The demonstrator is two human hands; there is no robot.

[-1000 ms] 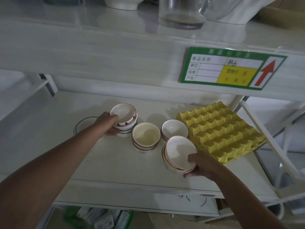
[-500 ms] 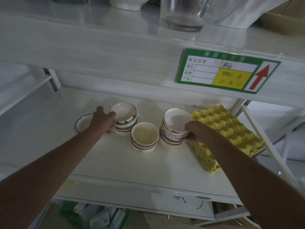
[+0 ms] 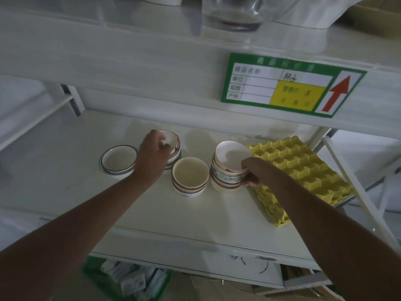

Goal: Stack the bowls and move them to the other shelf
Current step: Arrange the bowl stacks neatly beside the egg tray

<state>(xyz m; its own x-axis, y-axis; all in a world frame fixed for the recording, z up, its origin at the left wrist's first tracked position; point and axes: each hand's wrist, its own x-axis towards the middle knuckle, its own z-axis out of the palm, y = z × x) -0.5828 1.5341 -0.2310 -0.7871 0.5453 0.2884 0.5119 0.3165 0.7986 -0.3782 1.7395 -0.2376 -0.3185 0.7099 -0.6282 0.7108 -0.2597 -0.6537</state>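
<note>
On the white shelf [image 3: 71,192] stand three stacks of small bowls and a single dark-rimmed bowl [image 3: 118,159] at the left. My left hand [image 3: 152,155] grips the rim of the back left bowl stack [image 3: 173,141], thumb inside the top bowl. The middle bowl stack [image 3: 189,177] with a cream inside stands free in front. My right hand [image 3: 252,172] holds the right bowl stack [image 3: 230,157] at its right side; the top pink-white bowl sits tilted on it.
A pile of yellow egg trays [image 3: 303,170] lies right of the bowls, touching my right hand. The upper shelf edge carries a green price label [image 3: 288,85] with a red arrow; a glass jar [image 3: 232,16] stands above. Boxes lie below the shelf.
My right hand carried its bowls from the shelf front onto the bowl at the back right, forming one taller stack. My left hand moved from the stack's side up onto its rim.
</note>
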